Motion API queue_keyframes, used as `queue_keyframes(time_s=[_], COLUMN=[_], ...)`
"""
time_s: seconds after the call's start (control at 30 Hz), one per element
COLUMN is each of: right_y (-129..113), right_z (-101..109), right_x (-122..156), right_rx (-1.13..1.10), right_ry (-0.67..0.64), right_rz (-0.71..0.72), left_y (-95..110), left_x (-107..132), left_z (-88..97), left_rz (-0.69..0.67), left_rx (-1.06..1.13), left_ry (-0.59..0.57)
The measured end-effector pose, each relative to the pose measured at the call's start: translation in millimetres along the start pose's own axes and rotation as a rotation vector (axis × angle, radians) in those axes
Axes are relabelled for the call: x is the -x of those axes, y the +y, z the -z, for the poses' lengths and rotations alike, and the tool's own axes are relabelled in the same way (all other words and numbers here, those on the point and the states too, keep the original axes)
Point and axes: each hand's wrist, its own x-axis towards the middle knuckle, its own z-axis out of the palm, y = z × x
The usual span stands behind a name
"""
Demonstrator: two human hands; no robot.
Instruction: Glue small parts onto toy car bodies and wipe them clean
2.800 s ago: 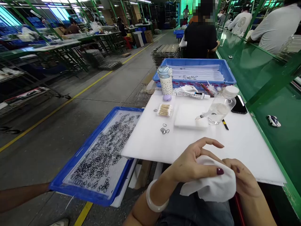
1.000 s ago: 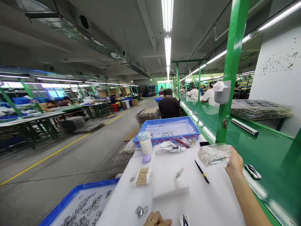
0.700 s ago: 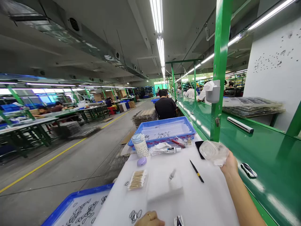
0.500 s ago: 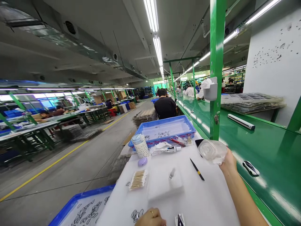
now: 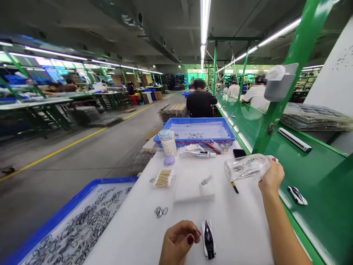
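Clear bottle (image 5: pixel 246 167): right of centre, lying nearly level in mid-air above the white board (image 5: pixel 242 224), base towards the left; contents hard to read.
Right hand (image 5: pixel 272 176): closed round the bottle's right end; whether a cap is on there cannot be told.
Left hand (image 5: pixel 182 239): lower centre, well apart from the right, fingers loosely curled; whether it pinches anything cannot be told.
Toy car (image 5: pixel 209 240): bottom centre, white and dark, just right of the left hand's fingertips; contact uncertain.
Bottle handling, advised: firm but light grip, as thin clear walls would likely dent; keep the neck end raised in case it is uncapped.
Bottle clearance, advised: keep it above the black-and-yellow tool (image 5: pixel 235 187) and right of the white block (image 5: pixel 193 191), bearing a small nozzle piece (image 5: pixel 205 180).
Left-hand care, advised: keep fingers clear of the loose black rings (image 5: pixel 161 212), left of centre, easily scattered.
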Motion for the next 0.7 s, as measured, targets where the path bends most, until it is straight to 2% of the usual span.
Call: queue_keyframes(time_s=[0.1,0.17,0.23,0.33,0.43,0.53,0.57,0.63,0.67,0.7], right_y=[-15,-20,-20,-21,-36,-66,-76,-91,-94,-95], right_z=[-13,-23,-35,-56,-73,-75,-69,-49,-35,-20], right_x=[18,30,40,49,51,63,71,95,110,126], right_rx=[0.268,0.412,0.505,0.587,0.490,0.053,-0.072,-0.170,-0.123,-0.023], right_ry=[-0.095,-0.252,-0.437,-0.642,-0.741,-0.636,-0.627,-0.712,-0.754,-0.791], right_rz=[0.313,0.473,0.574,0.622,0.572,0.365,0.269,0.090,0.053,0.112], left_y=[-9,-9,-4,5,9,8,7,6,6,6], left_x=[6,9,11,10,8,6,6,6,7,7], left_z=[-24.3,-33.5,-36.8,-35.5,-34.2,-34.6,-34.7,-34.7,-34.5,-34.3], left_rz=[0.154,0.228,0.294,0.363,0.366,0.370,0.376,0.386,0.389,0.392], left_rx=[0.350,0.487,0.581,0.677,0.731,0.760,0.766,0.769,0.769,0.768], left_ry=[0.067,0.093,0.110,0.099,0.093,0.095,0.094,0.091,0.088,0.084])
